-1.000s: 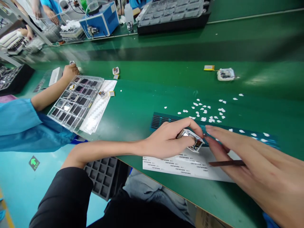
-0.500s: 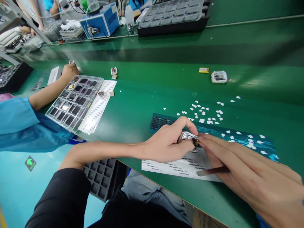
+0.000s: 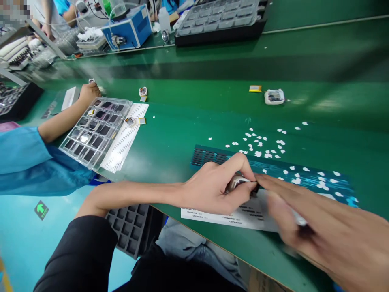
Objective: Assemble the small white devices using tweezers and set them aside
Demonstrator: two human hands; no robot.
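Electronics unit [image 3: 233, 183], small and silvery along its visible side, sits in the left hand [image 3: 221, 186], above the printed white sheet [image 3: 209, 214] near the bench edge. Left grip closed: thumb and curled index finger pinch the unit and cover much of it. Right hand [image 3: 316, 219] reaches in from the other side, its foremost fingertips at the unit's dark end. Motion blur here: something pale and dark shows under the right palm, but I cannot tell what it is, nor how tightly that hand is closed.

Progress, as judged: work on this unit looks unfinished, both hands being at it. Beyond, a white square unit [image 3: 274, 97] lies with its yellow battery [image 3: 255, 88] outside the casing, so that one seems unfinished too.

Just past the hands, a blue-green strip [image 3: 209, 155] bears dark bars at its left end, white tabs toward its right. Many loose white tabs [image 3: 258, 154] lie scattered behind it; plenty appear unused.

Farther left: clear compartment tray [image 3: 97, 162], mostly filled with dark squares; a co-worker's hand [image 3: 88, 94] just past its far corner.
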